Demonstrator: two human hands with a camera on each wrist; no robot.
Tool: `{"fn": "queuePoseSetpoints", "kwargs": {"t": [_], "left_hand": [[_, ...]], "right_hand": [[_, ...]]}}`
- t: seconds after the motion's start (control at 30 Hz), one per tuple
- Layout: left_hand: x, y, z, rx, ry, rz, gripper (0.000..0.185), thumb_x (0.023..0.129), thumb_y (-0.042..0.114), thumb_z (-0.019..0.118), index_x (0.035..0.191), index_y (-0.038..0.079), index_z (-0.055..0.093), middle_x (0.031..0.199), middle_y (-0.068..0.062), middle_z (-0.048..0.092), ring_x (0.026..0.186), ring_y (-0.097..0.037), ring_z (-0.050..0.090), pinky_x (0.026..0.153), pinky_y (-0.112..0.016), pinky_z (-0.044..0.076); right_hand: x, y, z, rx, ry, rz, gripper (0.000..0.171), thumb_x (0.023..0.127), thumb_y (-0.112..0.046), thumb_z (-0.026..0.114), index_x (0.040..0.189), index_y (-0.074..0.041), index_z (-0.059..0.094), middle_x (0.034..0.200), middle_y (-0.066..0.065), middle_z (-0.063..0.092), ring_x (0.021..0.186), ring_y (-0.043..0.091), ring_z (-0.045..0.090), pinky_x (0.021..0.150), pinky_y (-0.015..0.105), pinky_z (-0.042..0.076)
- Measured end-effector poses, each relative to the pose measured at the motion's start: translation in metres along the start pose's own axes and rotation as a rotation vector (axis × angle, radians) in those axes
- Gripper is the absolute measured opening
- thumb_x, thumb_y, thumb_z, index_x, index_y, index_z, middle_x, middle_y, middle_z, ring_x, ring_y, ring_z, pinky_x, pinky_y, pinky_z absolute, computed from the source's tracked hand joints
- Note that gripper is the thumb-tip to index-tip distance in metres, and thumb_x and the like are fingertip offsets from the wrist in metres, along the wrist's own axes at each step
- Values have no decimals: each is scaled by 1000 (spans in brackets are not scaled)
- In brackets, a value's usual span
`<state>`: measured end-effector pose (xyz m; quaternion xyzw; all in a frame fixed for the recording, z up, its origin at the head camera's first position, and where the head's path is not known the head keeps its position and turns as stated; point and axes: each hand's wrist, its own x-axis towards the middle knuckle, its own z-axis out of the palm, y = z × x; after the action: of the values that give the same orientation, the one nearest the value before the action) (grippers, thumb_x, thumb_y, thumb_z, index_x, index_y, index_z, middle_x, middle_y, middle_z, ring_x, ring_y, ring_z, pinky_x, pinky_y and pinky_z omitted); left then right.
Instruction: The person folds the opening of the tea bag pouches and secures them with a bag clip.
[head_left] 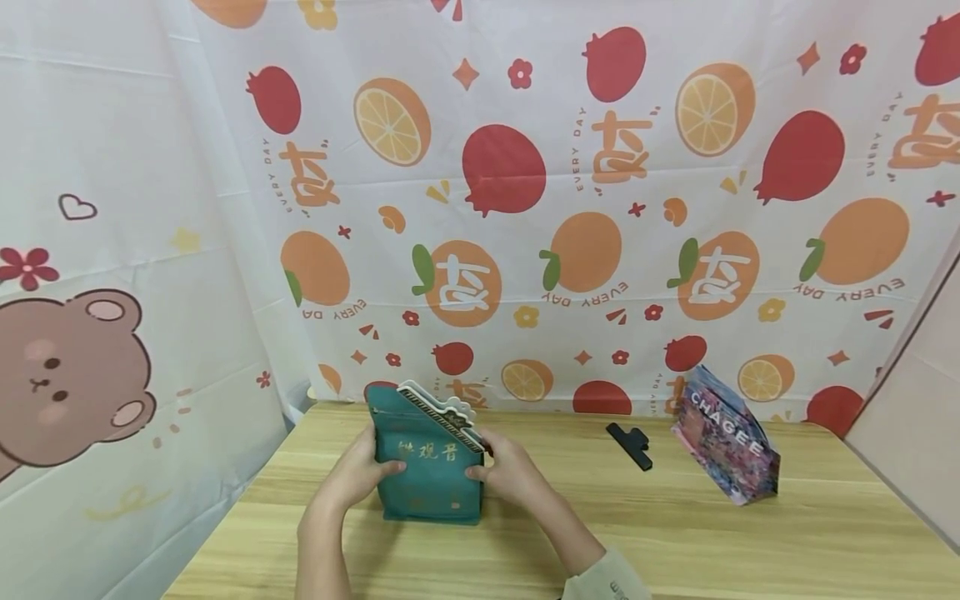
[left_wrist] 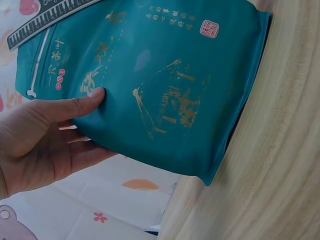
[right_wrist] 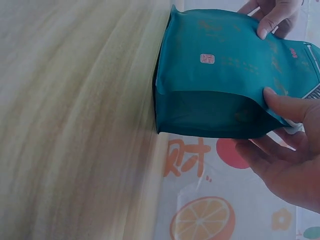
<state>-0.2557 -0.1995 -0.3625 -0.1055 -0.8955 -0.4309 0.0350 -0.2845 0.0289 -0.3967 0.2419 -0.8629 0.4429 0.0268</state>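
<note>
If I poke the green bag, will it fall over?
Probably not easily: the teal pouch stands upright on a wide, flat base on the table. Its sides look soft, likely denting under the left hand and right hand. Its smooth surface may feel slippery.

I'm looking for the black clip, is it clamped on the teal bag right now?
No, the black clip lies on the wooden table, apart from the teal bag and to its right.
</note>
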Motion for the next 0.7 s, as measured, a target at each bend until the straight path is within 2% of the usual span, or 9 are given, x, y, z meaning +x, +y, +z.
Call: {"fn": "queuePoseSetpoints", "kwargs": {"t": [0.27,0.47,0.7], "left_hand": [[4,-3,3,33,28,14,75,83,-4,64,140,-11,14,136,-33,32,125,-45,29,99,-54,23],[6,-3,4,55,33,-16,76,84,-1,63,140,-12,12,137,-34,28,126,-46,26,99,-55,22],[15,-7,5,56,45,7,70,83,-3,64,136,-15,21,131,-34,36,122,-47,32,98,-55,25]], "right_hand": [[5,4,2,20,37,12,35,79,-3,71,111,-8,60,113,8,60,109,28,53,88,44,43],[8,6,2,23,45,23,36,80,-3,70,113,-7,59,114,10,59,111,30,51,88,45,42],[12,9,1,41,58,19,35,80,-2,69,113,-4,58,115,13,59,113,32,50,89,46,42]]}}
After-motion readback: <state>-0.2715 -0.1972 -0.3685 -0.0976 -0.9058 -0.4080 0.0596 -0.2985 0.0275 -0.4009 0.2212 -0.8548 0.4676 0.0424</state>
